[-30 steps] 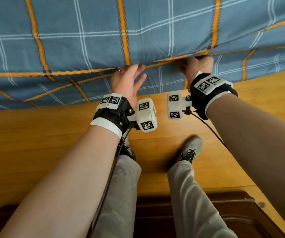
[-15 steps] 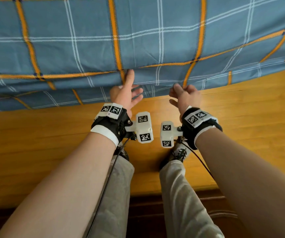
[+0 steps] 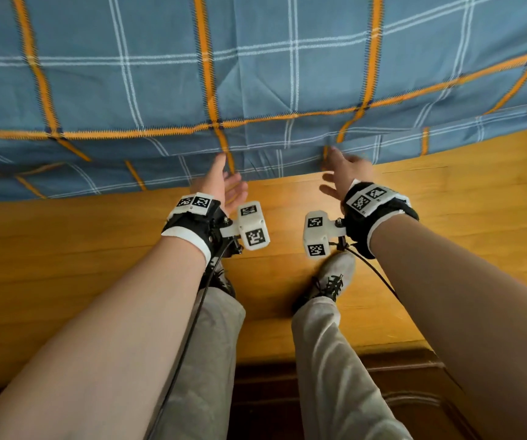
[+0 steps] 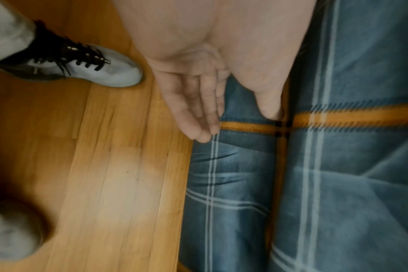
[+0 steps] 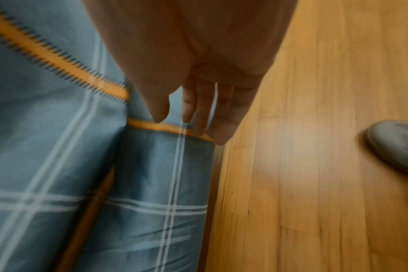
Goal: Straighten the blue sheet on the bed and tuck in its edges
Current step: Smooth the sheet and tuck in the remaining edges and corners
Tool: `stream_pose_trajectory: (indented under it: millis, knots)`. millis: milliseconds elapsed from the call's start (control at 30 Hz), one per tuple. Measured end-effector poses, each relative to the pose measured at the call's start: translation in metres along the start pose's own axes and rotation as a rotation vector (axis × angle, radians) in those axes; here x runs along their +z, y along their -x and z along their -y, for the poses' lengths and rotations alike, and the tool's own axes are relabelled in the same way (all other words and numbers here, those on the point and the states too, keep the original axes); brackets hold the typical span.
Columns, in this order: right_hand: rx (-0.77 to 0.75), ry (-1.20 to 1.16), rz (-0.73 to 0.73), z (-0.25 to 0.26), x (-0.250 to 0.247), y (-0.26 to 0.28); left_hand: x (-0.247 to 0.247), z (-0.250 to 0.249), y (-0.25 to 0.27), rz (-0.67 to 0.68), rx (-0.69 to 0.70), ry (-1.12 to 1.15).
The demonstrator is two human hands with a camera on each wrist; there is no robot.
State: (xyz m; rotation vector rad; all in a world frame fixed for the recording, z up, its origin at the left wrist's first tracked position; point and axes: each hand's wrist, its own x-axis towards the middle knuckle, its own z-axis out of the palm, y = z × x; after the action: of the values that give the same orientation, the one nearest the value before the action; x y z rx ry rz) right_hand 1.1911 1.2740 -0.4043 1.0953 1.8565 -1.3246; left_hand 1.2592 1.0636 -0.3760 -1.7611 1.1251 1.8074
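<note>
Both the left hand (image 3: 221,182) and right hand (image 3: 343,173) hang released beside the blue sheet (image 3: 256,58), whose near bed edge looks tucked, leaving other edges unchecked.

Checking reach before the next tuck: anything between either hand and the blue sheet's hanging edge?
Nothing visible. The left hand and right hand are both open, right at the side of the blue sheet where it hangs to the wooden floor. The wrist views show straight fingers at the fabric; actual contact is too blurred to confirm.

Black wrist straps (image 3: 192,223) with white marker-tagged camera blocks (image 3: 253,225); black cables; grey trousers (image 3: 329,360); grey sneakers (image 3: 332,274).
</note>
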Motion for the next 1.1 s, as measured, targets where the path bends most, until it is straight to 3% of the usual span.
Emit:
stream_pose_trajectory:
  millis: [100, 167, 267, 367, 467, 633, 800, 1000, 1100]
  knots:
    - [0.154, 0.03, -0.069, -0.002, -0.011, -0.008, -0.002, -0.004, -0.012, 0.013, -0.096, -0.1]
    - [0.152, 0.021, -0.053, -0.004, -0.011, -0.015, -0.006, 0.001, -0.02, 0.03, -0.102, -0.154]
    - [0.039, -0.006, -0.033, -0.011, -0.004, -0.026, -0.012, 0.015, -0.034, -0.012, 0.088, -0.112]
    - [-0.048, -0.065, -0.08, -0.016, 0.0, -0.033, -0.013, 0.021, -0.041, -0.043, 0.244, 0.07]
    - [-0.027, -0.121, -0.097, -0.022, 0.002, -0.033, -0.012, 0.024, -0.049, -0.052, 0.234, 0.137]
    - [0.104, -0.22, -0.022, -0.032, 0.004, -0.029, -0.027, 0.051, -0.065, -0.122, 0.122, -0.086]
    - [0.025, -0.324, 0.059, -0.033, 0.006, -0.041, -0.027, 0.046, -0.078, -0.13, 0.155, -0.156]
    - [0.136, 0.085, -0.149, -0.065, 0.007, -0.068, -0.013, 0.03, -0.089, -0.124, 0.185, -0.186]
    - [0.206, 0.128, -0.072, -0.079, 0.0, -0.073, -0.002, 0.031, -0.085, -0.117, 0.171, -0.229]
